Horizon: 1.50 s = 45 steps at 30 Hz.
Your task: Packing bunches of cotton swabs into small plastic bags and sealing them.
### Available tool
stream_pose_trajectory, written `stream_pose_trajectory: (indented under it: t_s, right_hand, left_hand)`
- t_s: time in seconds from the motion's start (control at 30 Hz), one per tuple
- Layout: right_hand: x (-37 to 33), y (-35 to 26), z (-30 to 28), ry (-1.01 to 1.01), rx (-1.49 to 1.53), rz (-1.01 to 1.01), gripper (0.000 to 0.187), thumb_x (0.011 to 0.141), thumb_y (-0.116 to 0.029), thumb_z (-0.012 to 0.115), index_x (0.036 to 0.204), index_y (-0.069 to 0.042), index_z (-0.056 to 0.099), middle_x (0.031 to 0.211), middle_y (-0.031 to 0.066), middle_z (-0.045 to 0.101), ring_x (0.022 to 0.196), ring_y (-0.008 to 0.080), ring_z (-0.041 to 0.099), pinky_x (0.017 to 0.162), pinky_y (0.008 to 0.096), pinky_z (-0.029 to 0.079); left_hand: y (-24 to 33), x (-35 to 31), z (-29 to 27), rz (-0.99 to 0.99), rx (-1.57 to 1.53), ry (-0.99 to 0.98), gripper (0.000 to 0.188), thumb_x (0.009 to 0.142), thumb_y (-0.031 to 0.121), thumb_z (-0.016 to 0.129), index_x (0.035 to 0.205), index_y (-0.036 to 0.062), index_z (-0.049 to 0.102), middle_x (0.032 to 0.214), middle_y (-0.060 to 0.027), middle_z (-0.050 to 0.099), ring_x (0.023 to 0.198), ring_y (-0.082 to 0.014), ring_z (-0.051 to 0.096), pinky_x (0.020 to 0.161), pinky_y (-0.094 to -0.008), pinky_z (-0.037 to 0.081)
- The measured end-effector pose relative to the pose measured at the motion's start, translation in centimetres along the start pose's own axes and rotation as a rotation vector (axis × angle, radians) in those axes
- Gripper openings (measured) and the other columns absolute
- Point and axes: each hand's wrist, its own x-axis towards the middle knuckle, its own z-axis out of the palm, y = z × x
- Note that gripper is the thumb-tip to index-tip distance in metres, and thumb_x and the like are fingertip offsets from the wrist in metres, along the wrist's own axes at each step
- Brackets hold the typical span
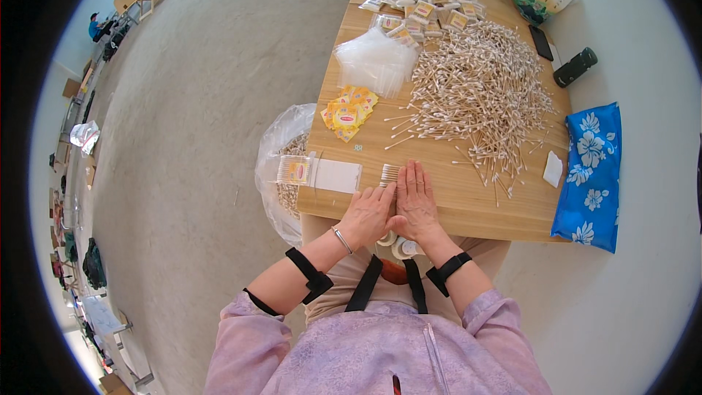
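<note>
A small row of cotton swabs (390,173) lies on the wooden table near its front edge, partly hidden under my hands. My left hand (368,212) rests on its lower part with the fingers stretched out. Flat along its right side lies my right hand (417,201), its straight fingers pointing away from me and its thumb near my left hand. Neither hand grips anything. Beyond them spreads a big heap of loose cotton swabs (482,88). Left of my hands are a white flat block (338,175) and a clear packet of swabs with a yellow card (295,170).
Yellow printed cards (347,113), clear plastic bags (374,62) and several filled packets (431,7) lie farther up the wooden table (468,216). At right are a blue flowered pouch (591,175), a dark bottle (575,67) and a phone (541,42). A plastic sack (270,197) stands beside the table.
</note>
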Motion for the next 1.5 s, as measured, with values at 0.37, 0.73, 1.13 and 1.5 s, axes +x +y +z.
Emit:
stream_pose_trajectory:
  t_s: [0.37,0.73,1.13,1.5]
  right_hand:
    - [0.0,0.0,0.6,0.076,0.039,0.008,0.085,0.074,-0.035,0.052,0.14,0.009,0.022,0.149,0.0273,0.014,0.142,0.037,0.008,0.115,0.0449,0.004]
    - [0.1,-0.1,0.8,0.113,0.052,0.014,0.085,0.075,-0.038,0.053,0.139,0.01,0.024,0.149,0.028,0.014,0.141,0.0379,0.009,0.115,0.0456,0.005]
    - [0.0,-0.2,0.4,0.113,0.024,-0.001,0.09,0.073,-0.043,0.057,0.138,0.011,0.024,0.148,0.029,0.015,0.141,0.0396,0.009,0.115,0.0464,0.005]
    - [0.0,0.0,0.1,0.089,0.104,0.008,0.101,0.069,-0.053,0.062,0.137,0.012,0.025,0.147,0.0295,0.016,0.14,0.0404,0.012,0.115,0.0465,0.007]
  left_hand:
    - [0.1,0.8,-0.4,-0.027,-0.055,-0.004,0.077,0.088,0.047,0.052,0.14,-0.002,0.025,0.118,-0.0217,0.053,0.105,-0.0379,0.052,0.09,-0.0445,0.039]
    - [-0.2,1.3,0.1,-0.05,-0.075,0.049,0.073,0.086,0.048,0.053,0.136,-0.002,0.032,0.106,-0.0212,0.06,0.093,-0.035,0.059,0.079,-0.0448,0.044]
    - [-0.6,2.0,0.3,-0.063,-0.107,0.077,0.066,0.085,0.028,0.059,0.136,-0.0032,0.029,0.087,-0.0245,0.063,0.082,-0.0396,0.061,0.073,-0.0456,0.048]
    - [-0.5,2.8,0.8,-0.034,-0.05,0.122,0.066,0.077,0.011,0.059,0.135,-0.0029,0.03,0.082,-0.0231,0.063,0.078,-0.0355,0.063,0.066,-0.042,0.05]
